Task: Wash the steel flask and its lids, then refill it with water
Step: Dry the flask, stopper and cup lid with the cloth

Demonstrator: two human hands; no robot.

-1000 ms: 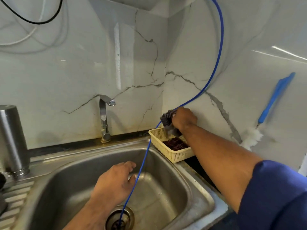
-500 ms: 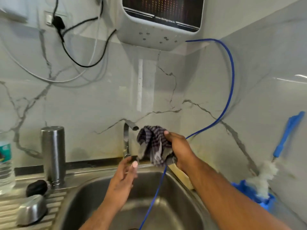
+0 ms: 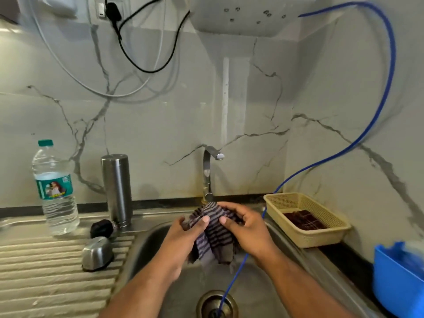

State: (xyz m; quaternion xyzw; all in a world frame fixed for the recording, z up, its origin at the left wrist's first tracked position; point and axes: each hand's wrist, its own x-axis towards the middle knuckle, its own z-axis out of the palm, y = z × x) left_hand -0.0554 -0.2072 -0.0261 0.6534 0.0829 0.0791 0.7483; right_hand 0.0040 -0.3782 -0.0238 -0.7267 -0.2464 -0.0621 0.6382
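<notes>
Fingers (image 3: 205,219) of left hand (image 3: 181,242) and right hand (image 3: 249,230) pinch half-hidden cloth (image 3: 215,239).

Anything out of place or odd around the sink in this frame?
Mostly tidy. A blue tube hangs from the wall unit and runs down into the sink drain, passing close beside the striped cloth that the left hand and right hand hold. The steel lid lies tipped on the draining board.
</notes>
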